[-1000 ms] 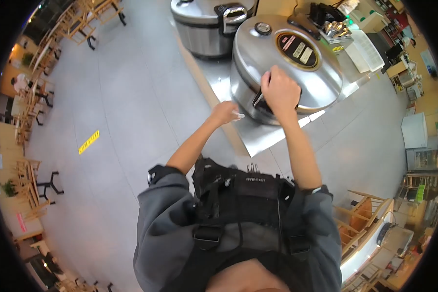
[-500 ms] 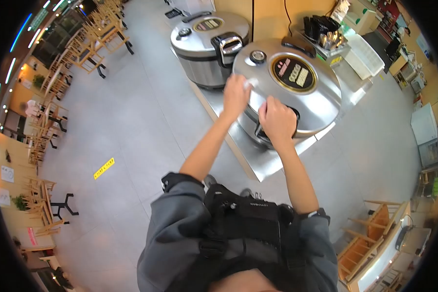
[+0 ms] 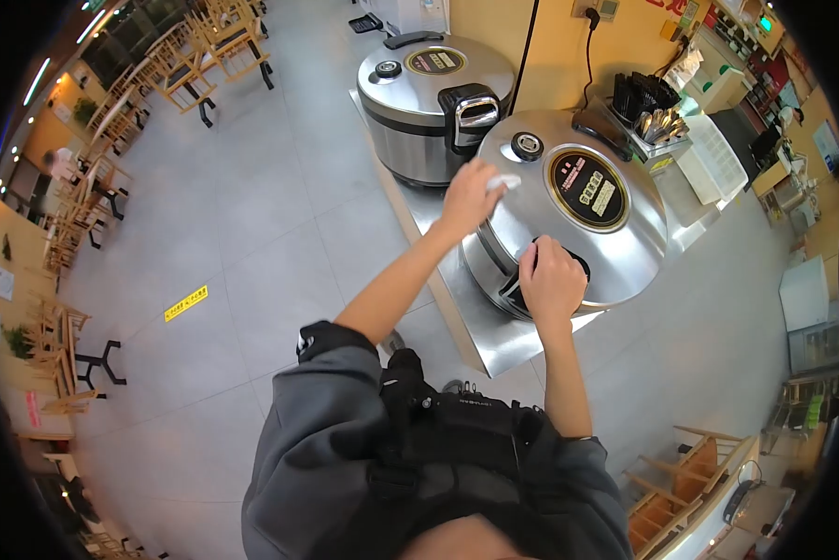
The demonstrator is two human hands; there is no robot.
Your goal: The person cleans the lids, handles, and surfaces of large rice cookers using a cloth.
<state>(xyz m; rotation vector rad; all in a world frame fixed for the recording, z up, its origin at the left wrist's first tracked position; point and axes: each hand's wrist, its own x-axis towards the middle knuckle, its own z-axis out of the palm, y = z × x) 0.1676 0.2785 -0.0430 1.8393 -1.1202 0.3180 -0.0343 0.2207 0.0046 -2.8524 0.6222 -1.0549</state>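
Before me stands a large steel rice cooker (image 3: 522, 219) with its domed lid down and a round black label on top. My left hand (image 3: 471, 196) is closed on a crumpled white wipe (image 3: 504, 182) at the lid's left edge. At the cooker's front, my right hand (image 3: 552, 280) is wrapped over the black latch handle (image 3: 517, 294), hiding much of it. Behind and to the left, a second rice cooker (image 3: 410, 131) of the same kind has its black-and-chrome latch facing me.
Both cookers stand on a low steel counter (image 3: 499, 350). A tray of spoons (image 3: 662, 126) and a white plastic basket (image 3: 712, 159) stand at its far right. Stacked wooden chairs (image 3: 177, 70) line the left side; a yellow floor strip (image 3: 186, 303) lies nearer.
The view has shifted, so the cookers sit lower and further right. My left hand still has the wipe at the lid's left edge; my right hand stays on the latch handle.
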